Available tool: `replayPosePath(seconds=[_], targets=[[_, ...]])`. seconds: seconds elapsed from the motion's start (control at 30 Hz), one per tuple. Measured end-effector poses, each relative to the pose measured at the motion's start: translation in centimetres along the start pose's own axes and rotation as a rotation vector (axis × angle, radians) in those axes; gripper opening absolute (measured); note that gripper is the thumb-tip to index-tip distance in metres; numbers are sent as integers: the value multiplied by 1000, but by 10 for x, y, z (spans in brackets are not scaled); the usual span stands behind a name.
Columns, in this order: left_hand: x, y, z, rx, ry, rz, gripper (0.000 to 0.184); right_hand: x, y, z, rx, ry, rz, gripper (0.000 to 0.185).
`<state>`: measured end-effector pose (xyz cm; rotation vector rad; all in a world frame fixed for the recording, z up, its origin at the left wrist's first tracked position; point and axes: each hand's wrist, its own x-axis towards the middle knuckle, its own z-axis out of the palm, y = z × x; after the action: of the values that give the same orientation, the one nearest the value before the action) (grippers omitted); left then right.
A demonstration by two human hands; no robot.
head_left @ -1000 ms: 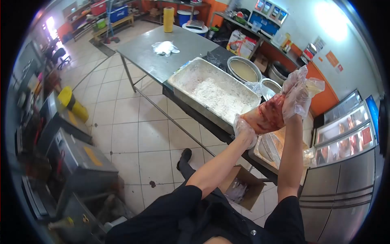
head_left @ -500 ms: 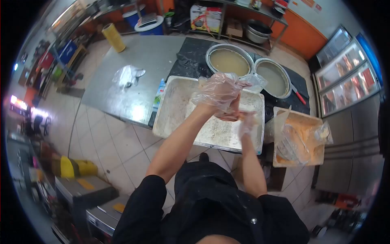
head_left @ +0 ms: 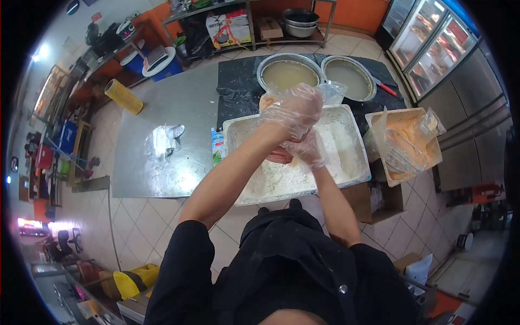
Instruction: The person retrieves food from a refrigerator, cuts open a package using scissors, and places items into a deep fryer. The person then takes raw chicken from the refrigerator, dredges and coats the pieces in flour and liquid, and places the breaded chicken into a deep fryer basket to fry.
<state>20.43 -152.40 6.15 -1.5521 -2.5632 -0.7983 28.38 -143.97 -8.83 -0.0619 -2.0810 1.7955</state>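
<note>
Head view: both hands are held one above the other over a shallow white tray, the left hand higher and the right hand just below it, each covered by a loose clear plastic glove. A piece of raw meat is seen beneath the left wrist and beside the right hand, above the tray; most of it is hidden. It appears to be held between the hands, though whether the fingers are clenched on it cannot be told. By this position, anything shed is probably caught among the white powder in the tray. Beyond the tray, two metal bowls of cloudy liquid, the left bowl and the right bowl, are set on black plastic sheeting, presumably so that drips are kept off the table. A red-handled knife is laid beside the right bowl, its handle pointed outward, possibly for easy pickup. To the right, orange powder is contained in a separate tub, perhaps to prevent mixing.
</note>
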Motion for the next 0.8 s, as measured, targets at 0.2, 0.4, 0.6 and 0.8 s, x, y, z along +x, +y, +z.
replayPosePath(seconds=[0.2, 0.4, 0.6, 0.8], targets=[[-2, -8, -2, -11, 22, 73, 20, 8, -37, 5, 288, 82, -114, 53], [4, -11, -4, -15, 51, 131, 21, 20, -32, 4, -384, 189, -354, 31], [8, -16, -15, 10, 65, 150, 22, 34, -26, -17, -751, 113, -385, 35], [9, -17, -37, 6, 70, 205, 22, 41, -97, 15, -270, 210, -175, 48]])
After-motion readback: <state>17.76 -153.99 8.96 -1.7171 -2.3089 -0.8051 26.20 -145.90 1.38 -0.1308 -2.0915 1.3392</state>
